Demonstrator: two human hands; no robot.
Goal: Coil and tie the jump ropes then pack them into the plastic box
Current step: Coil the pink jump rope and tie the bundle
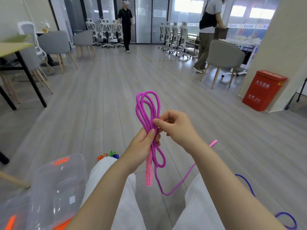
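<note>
A magenta jump rope (146, 107) is folded into several long loops that stand up above my hands. My left hand (142, 143) grips the bundle at its waist, with one pink patterned handle (149, 170) hanging below it. My right hand (176, 127) pinches the rope just above the left thumb. A loose strand (176, 188) trails down over my lap to the second pink handle (213, 143) on the floor at the right. The clear plastic box (54, 188) with orange latches sits at the lower left.
A blue-purple rope (249, 188) lies on the floor at the lower right. Orange, green and blue ropes (108, 156) peek out beyond my left knee. A red fire-extinguisher box (262, 90) stands right; tables, chairs and two people stand farther off.
</note>
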